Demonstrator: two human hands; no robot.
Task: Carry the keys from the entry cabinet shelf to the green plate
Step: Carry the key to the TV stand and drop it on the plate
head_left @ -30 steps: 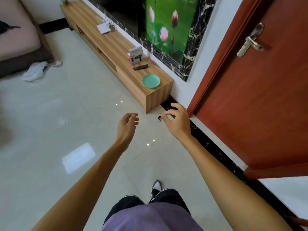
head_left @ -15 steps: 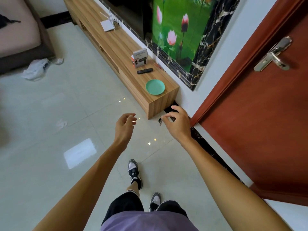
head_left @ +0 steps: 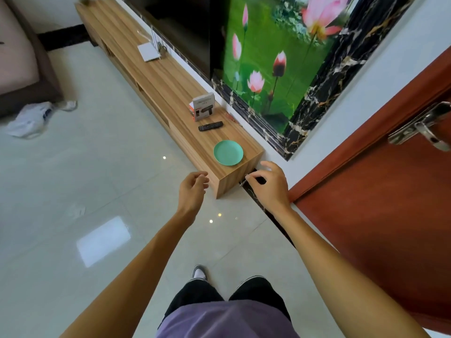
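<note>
Carry phase, near its end by the look of it. Keys (head_left: 244, 181) are off the shelf and in the air, pinched between thumb and forefinger of the right hand (head_left: 269, 185); only a thin metal sliver shows past the fingertips, the rest hidden by the hand. The pinch sits just off the near end of the low wooden cabinet (head_left: 170, 93), over the dark skirting strip, not yet above the top.

Green plate (head_left: 228, 152) lies flat on the cabinet top at its near end, close to the near corner, nothing in it. Left to do, as I judge it: bring the right hand over the end edge, lower, and let go onto the plate. A short reach.

Left hand (head_left: 192, 191) carries nothing, fingers loosely curled, hanging before the cabinet's near front corner.

Materials: cabinet in pale wood-grain laminate, long straight boards, square edges. Plate round, shallow, matt mint green, probably plastic. Farther along the top, a black remote (head_left: 210, 126) lying flat, then a small upright box (head_left: 203, 109), both apart from the plate. Floor of glossy pale tile with lamp glints. Door (head_left: 378, 191) at right is red-brown, with a metal lever handle.
</note>
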